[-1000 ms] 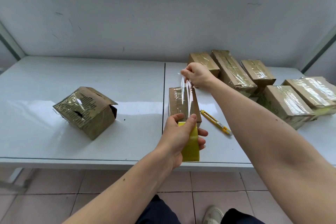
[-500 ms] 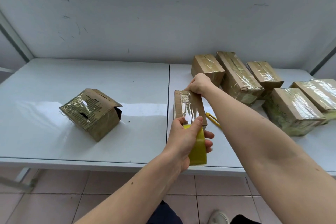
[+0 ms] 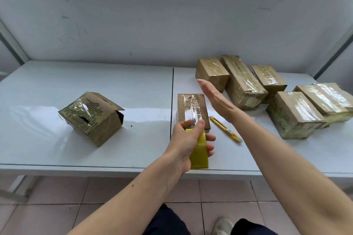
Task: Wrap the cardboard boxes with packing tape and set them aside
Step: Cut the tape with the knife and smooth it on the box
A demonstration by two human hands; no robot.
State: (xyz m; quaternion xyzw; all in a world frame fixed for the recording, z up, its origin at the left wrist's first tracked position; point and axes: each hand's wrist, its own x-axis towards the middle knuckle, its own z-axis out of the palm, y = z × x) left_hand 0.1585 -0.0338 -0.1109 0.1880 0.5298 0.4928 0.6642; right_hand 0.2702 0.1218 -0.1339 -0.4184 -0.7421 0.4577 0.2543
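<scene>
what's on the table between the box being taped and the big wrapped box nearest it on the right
In the head view, a yellow utility knife lies on the table between the box being taped and the wrapped box; the open right hand hovers above that gap.

Knife (image 3: 225,129) right of box (image 3: 192,109) on table (image 3: 47,89).
</scene>
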